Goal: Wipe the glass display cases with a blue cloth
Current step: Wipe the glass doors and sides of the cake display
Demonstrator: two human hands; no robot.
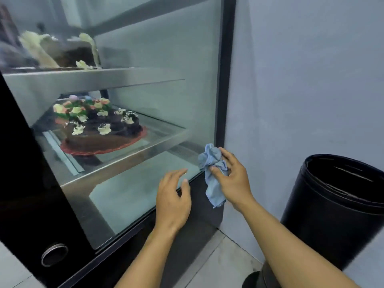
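R hand (232,179) grips bunched blue cloth (214,173) at lower-right corner of display case glass (145,125), prob. to wipe edge | L hand (173,201) open, empty, by bottom frame, likely bracing

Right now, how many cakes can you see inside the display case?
2. A chocolate cake with flower decorations sits on the middle shelf on a red board. A second cake, blurred, sits on the shelf above at upper left. More may be hidden beyond the frame's left edge.

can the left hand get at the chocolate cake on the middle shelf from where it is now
Probably not: the left hand rests outside the glass pane, and the chocolate cake sits behind that closed glass.
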